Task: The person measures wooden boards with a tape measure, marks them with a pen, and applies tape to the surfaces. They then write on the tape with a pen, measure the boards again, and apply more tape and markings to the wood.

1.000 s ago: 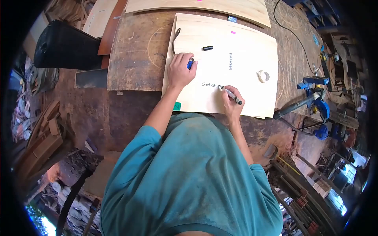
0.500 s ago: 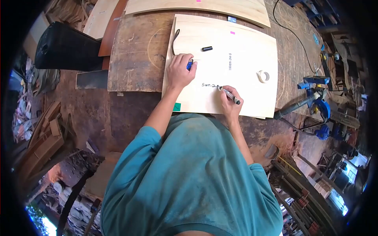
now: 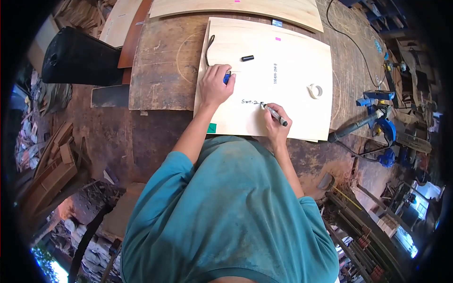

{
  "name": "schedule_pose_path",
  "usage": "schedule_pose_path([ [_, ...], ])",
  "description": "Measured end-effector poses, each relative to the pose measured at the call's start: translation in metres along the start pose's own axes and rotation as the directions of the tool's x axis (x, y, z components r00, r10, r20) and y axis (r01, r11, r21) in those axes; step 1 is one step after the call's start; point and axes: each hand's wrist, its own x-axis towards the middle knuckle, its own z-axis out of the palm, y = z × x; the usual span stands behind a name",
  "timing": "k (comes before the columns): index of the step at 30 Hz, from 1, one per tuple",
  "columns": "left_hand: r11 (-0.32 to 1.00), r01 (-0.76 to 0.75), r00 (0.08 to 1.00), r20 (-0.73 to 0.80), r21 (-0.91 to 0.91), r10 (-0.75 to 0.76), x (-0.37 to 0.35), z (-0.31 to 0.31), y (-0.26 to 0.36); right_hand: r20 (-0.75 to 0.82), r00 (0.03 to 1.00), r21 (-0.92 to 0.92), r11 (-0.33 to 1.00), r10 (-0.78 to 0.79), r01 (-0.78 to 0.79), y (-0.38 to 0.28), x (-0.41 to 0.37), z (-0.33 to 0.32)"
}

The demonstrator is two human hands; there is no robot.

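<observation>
Marker (image 3: 276,115) is gripped in the closed fingers of the right hand (image 3: 277,126), over the near part of the plywood sheet (image 3: 292,52). Its long axis slants, with the tip toward the sheet's left, touching the end of the written line (image 3: 250,101). The left hand (image 3: 214,86), curled around a small blue object (image 3: 227,77), presses the sheet's left part.

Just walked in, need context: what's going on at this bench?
A person leans over a light plywood sheet on a worn workbench. The right hand holds a marker with its tip at the end of handwritten lettering on the sheet. The left hand rests on the sheet, gripping a small blue object. A black cap and a tape roll lie loose on the sheet.
</observation>
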Motion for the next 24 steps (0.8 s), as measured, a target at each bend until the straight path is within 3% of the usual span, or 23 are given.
schedule_pose_path([
  [18, 1.000, -0.007, 1.000, -0.008, -0.012, 0.007, 0.000, 0.000, -0.001, -0.001, 1.000, -0.079, 0.997, -0.015, 0.015, 0.007, -0.002, -0.001],
  [24, 1.000, -0.023, 1.000, -0.014, -0.010, 0.023, 0.000, 0.000, -0.001, 0.015, 0.995, -0.147, 0.984, -0.100, 0.101, 0.005, -0.005, -0.002],
])
